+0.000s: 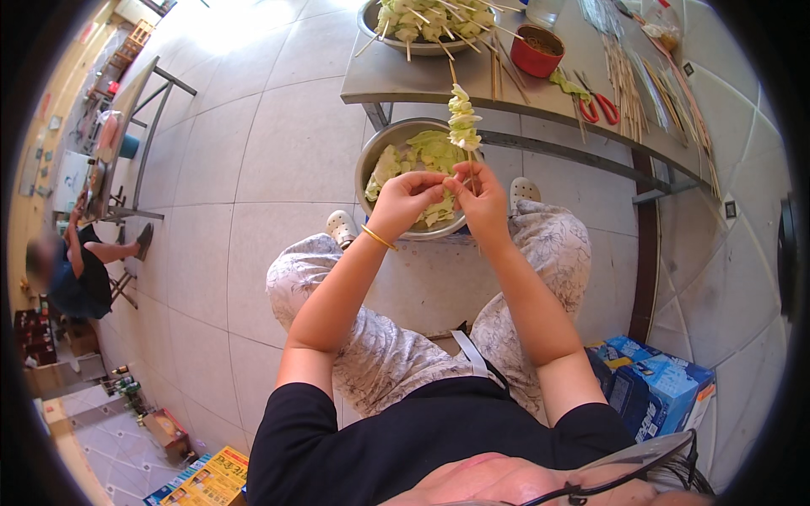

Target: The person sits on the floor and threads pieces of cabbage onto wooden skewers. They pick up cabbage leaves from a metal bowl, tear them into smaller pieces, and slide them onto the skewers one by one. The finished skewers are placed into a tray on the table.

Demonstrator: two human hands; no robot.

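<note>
My right hand (486,197) grips the lower part of a thin wooden skewer (453,71), which points away from me. Folded pieces of pale green cabbage leaf (464,119) are threaded in a stack along its middle. My left hand (408,201), with a gold bangle at the wrist, meets the right at the fingertips. Its thumb and forefinger pinch what looks like a bit of cabbage leaf, mostly hidden by the fingers. Below both hands, between my knees, stands a steel bowl (362,166) holding loose cabbage leaves (436,147).
A metal table (405,81) carries a steel basin (366,31) of cabbage skewers, a red tin (536,55), red-handled scissors (598,107) and bundled bare skewers (623,85). Blue cartons (661,386) stand by the right wall. Far left, a person (76,272) sits at another table (130,107).
</note>
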